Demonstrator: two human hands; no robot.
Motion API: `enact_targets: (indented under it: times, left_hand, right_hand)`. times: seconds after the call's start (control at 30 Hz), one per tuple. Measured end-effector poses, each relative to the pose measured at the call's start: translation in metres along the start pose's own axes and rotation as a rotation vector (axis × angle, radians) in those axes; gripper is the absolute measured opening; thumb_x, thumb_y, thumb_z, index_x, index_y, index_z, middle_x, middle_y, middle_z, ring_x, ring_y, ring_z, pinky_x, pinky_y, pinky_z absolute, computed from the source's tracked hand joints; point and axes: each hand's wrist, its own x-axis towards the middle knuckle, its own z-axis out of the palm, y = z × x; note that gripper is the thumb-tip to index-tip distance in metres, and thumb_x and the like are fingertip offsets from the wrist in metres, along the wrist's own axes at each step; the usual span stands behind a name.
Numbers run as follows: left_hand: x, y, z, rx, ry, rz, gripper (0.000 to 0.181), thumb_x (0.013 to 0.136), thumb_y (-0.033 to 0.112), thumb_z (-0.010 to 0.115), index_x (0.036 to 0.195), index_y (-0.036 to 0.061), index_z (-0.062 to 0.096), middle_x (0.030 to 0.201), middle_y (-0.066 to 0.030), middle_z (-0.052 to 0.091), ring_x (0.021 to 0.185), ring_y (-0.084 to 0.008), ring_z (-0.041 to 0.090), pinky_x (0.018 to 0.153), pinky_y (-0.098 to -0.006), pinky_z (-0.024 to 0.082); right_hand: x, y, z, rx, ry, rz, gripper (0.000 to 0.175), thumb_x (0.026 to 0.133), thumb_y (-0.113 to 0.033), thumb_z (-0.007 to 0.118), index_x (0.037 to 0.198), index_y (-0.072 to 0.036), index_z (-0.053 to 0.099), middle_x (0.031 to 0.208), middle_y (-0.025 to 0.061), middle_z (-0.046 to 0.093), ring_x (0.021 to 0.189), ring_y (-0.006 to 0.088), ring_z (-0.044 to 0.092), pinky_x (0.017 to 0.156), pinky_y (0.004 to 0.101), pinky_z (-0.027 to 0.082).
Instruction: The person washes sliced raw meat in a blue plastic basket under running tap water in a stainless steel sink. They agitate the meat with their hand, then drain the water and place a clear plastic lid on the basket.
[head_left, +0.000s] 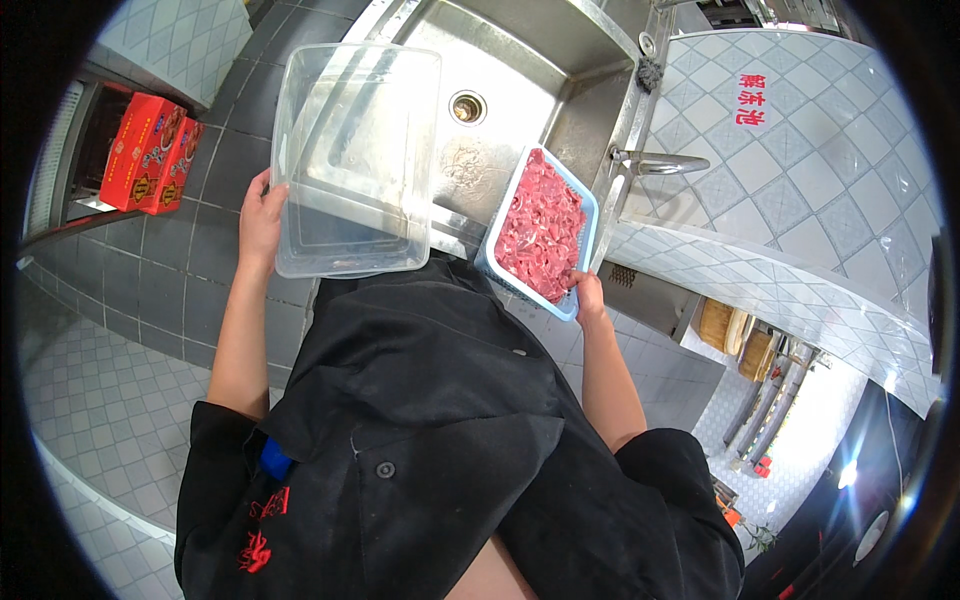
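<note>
My left hand (259, 225) grips the left rim of a clear plastic tub (356, 225), which has nothing inside it. The tub hangs over the near left part of a stainless steel sink (517, 90). On the other side, my right hand (589, 295) holds the near end of a light blue plastic basket (589, 217), thumb over the rim. Sliced raw red meat (541, 229) fills the basket. The basket is tilted at the sink's near right corner; whether it rests on the edge I cannot tell.
A drain (467, 109) sits in the sink floor. The chrome faucet (660, 162) juts out at the right, below a tiled wall (795, 150) bearing red writing. A dark scrubber (649, 74) lies on the sink's far ledge. Red cartons (150, 154) stand on a shelf at left.
</note>
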Motion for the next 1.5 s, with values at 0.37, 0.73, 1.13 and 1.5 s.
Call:
enact_targets:
  times: [0.37, 0.73, 1.13, 1.5]
  left_hand:
    - [0.004, -0.008, -0.004, 0.035, -0.011, 0.025, 0.05, 0.098, 0.021, 0.058, 0.141, -0.003, 0.05, 0.121, -0.014, 0.067, 0.108, -0.0173, 0.064, 0.095, -0.0311, 0.05]
    - [0.001, -0.004, -0.003, -0.011, -0.023, -0.009, 0.047, 0.099, 0.02, 0.058, 0.14, -0.0025, 0.051, 0.118, -0.0133, 0.069, 0.104, -0.0161, 0.066, 0.091, -0.0302, 0.051]
    - [0.0, -0.001, -0.002, 0.031, -0.01, -0.013, 0.047, 0.099, 0.02, 0.059, 0.139, -0.0027, 0.052, 0.114, -0.0126, 0.071, 0.102, -0.0154, 0.066, 0.09, -0.0295, 0.051]
    - [0.001, -0.001, -0.001, 0.031, -0.001, 0.001, 0.046, 0.098, 0.019, 0.058, 0.139, -0.0026, 0.053, 0.112, -0.0107, 0.071, 0.1, -0.0142, 0.066, 0.089, -0.0289, 0.051]
  right_hand:
    - [-0.007, -0.006, 0.005, -0.012, 0.006, 0.004, 0.035, 0.067, 0.006, 0.055, 0.102, 0.0, 0.056, 0.084, 0.0045, 0.059, 0.072, 0.0177, 0.057, 0.069, 0.0307, 0.048]
    - [-0.003, -0.002, 0.002, 0.014, 0.007, 0.01, 0.031, 0.071, 0.008, 0.054, 0.099, -0.002, 0.058, 0.084, 0.0042, 0.062, 0.071, 0.0175, 0.059, 0.067, 0.0308, 0.05]
    - [0.003, 0.004, -0.002, 0.027, -0.01, -0.021, 0.03, 0.072, 0.007, 0.055, 0.102, 0.0, 0.058, 0.084, 0.0055, 0.063, 0.072, 0.0184, 0.06, 0.068, 0.032, 0.05]
    - [0.003, 0.004, -0.002, -0.015, -0.025, -0.015, 0.026, 0.074, 0.006, 0.054, 0.099, 0.0, 0.058, 0.085, 0.0063, 0.064, 0.073, 0.0193, 0.062, 0.069, 0.0332, 0.053]
